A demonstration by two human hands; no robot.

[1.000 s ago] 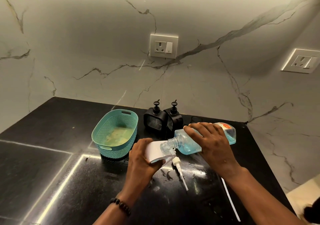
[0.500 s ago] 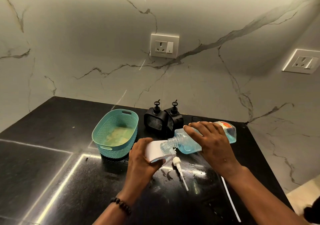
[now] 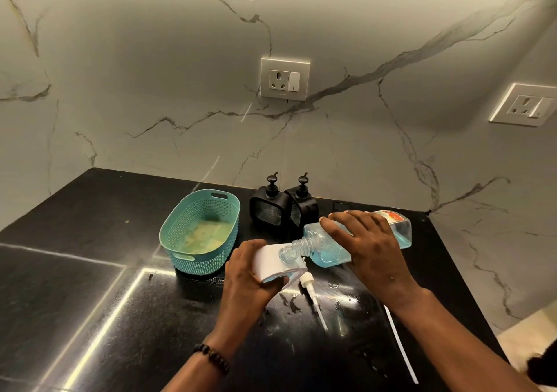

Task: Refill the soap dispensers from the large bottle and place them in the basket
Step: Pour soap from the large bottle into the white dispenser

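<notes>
A white soap dispenser (image 3: 272, 263), pump off, takes blue liquid from the large bottle (image 3: 340, 242) tipped neck-down into its opening. The left hand (image 3: 248, 280) grasps the dispenser on the black counter (image 3: 90, 286); the right hand (image 3: 366, 242) wraps the bottle, which is part full. The white pump (image 3: 310, 289) lies just beside. 2 black dispensers (image 3: 283, 207) wait capped by the wall, their levels unreadable. The teal basket (image 3: 200, 230) holds no dispenser, so most of the job likely remains.

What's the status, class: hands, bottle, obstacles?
Left hand grips white dispenser. Right hand tips large bottle into it. Pump lies loose beside it.
</notes>
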